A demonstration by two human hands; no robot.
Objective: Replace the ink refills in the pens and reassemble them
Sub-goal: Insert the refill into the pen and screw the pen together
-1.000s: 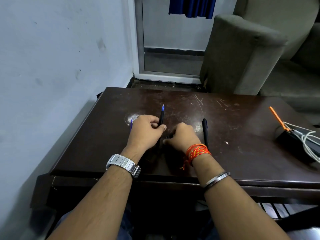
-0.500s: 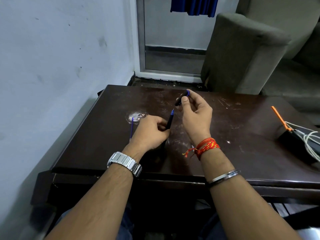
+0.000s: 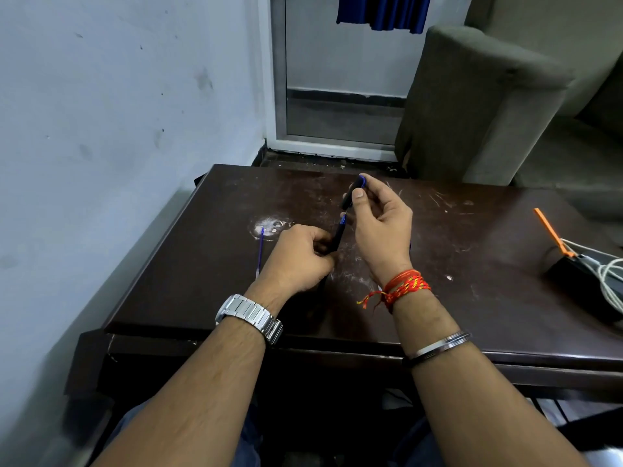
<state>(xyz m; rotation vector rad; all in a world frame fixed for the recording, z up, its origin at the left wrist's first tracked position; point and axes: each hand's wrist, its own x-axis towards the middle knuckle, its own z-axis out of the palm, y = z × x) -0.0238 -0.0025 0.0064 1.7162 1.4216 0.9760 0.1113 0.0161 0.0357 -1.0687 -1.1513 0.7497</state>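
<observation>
The left hand [image 3: 300, 261] lay low over the tabletop [image 3: 188, 264], knuckles up and fingers curled round a black pen barrel [image 3: 338, 236]. The barrel slanted up and away from the fist, and its blue tip showed just beyond the fingers. A silver wristwatch [image 3: 249, 313] sat on that forearm. The right hand [image 3: 381, 224] was raised a little higher and farther out, palm turned towards the left. Its thumb and forefinger pinched a short black pen piece [image 3: 352, 193] with a blue end, while the other fingers curled loosely behind. The lower end of that piece hung just above the barrel's blue tip, and whether the two touched could not be told. A red-orange thread [image 3: 404, 286] and a metal bangle [image 3: 438, 343] circled the right wrist. A loose blue refill [image 3: 260, 252] lay flat on the tabletop just left of the left hand, its far end on a whitish scuffed patch [image 3: 269, 227]. Well apart, at the right edge, stood a black box [image 3: 580, 276] with white cables [image 3: 606, 281] draped over it and an orange tool [image 3: 547, 230] leaning from its top. What the box held could not be seen.
</observation>
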